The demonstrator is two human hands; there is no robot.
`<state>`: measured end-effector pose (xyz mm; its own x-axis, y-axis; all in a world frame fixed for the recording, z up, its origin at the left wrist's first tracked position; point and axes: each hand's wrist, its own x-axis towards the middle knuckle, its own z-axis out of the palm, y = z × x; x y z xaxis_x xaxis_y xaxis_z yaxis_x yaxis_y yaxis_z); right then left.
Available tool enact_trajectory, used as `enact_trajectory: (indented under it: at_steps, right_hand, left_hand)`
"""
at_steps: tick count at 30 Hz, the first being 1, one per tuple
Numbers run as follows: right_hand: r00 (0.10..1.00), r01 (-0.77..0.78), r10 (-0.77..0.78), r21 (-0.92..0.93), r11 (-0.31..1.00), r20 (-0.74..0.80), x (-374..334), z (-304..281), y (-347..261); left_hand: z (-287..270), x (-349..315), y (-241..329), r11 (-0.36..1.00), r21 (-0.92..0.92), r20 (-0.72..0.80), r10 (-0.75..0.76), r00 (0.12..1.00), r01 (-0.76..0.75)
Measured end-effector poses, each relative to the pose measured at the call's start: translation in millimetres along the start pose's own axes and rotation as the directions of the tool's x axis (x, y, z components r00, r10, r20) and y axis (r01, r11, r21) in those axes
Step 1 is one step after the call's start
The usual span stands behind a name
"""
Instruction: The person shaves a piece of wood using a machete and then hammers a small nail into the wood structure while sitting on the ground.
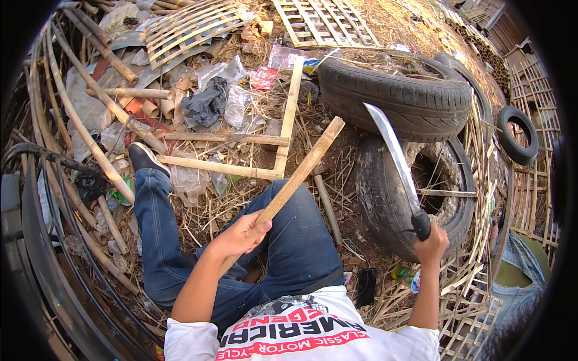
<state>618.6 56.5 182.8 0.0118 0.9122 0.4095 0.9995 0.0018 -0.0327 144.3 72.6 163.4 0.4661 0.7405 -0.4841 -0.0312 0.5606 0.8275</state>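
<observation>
Two at once: clasping bamboo strip (299, 176) in left hand (241, 236), machete (398, 157) in right hand (432, 242); seemingly readying to trim, needing steady alignment.

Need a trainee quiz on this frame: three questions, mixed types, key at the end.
1. Which hand holds the machete?
2. True or false: the left hand is empty.
3. In this view, what lies right beside the machete?
A) dark shoe
B) large tyres
C) left sleeve

Key:
1. The right hand.
2. False; it grips a pale tan strip.
3. B.
</observation>
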Motion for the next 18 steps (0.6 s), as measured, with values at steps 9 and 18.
enact_trajectory:
  at_steps: [9, 18]
  right_hand:
    - [0.938, -0.182, 0.235, -0.215, 0.96, 0.253, -94.0, -28.7, 105.3]
    - [0.937, -0.096, 0.135, -0.132, 0.987, 0.323, -14.6, -57.1, 10.0]
  left_hand:
    - [-68.0, 1.3, 41.8, 0.554, 0.831, -0.34, 0.427, 0.838, 0.055]
    - [-136.4, 14.3, 62.3, 0.231, 0.973, -0.198, 0.784, 0.588, 0.019]
